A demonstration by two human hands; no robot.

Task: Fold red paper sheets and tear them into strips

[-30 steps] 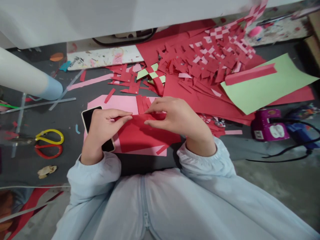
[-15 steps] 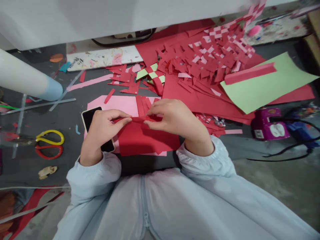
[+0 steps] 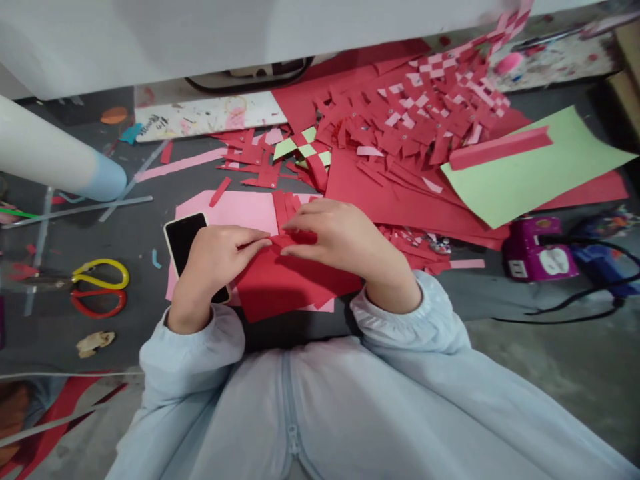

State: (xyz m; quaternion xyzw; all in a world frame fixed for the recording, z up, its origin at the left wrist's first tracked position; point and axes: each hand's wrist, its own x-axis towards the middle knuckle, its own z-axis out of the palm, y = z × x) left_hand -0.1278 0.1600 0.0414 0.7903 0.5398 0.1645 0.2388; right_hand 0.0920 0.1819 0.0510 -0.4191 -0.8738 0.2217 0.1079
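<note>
My left hand (image 3: 215, 267) pinches the upper edge of a red paper sheet (image 3: 295, 283) between thumb and fingertips. Along that edge runs a narrow fold, partly covered by my fingers. My right hand (image 3: 337, 237) is over the same edge, its thumb and fingers apart, with the fold showing between them. Beneath the red sheet lies a pink sheet (image 3: 240, 208). A few red strips (image 3: 283, 208) rest on it just beyond my hands. A phone (image 3: 183, 237) with a dark screen sits under my left wrist, partly hidden.
Scissors (image 3: 100, 287) with yellow and red handles lie at left, near clear glue sticks (image 3: 80, 212) and a white-and-blue cylinder (image 3: 65, 157). Woven red and pink paper pieces (image 3: 400, 120) pile up at the back. A green sheet (image 3: 540, 167) and a purple box (image 3: 543, 250) are at right.
My left hand has shifted slightly right along the folded edge. The red sheet has turned a little, its lower left corner dropping toward me. My right hand's fingers have spread slightly and moved left.
</note>
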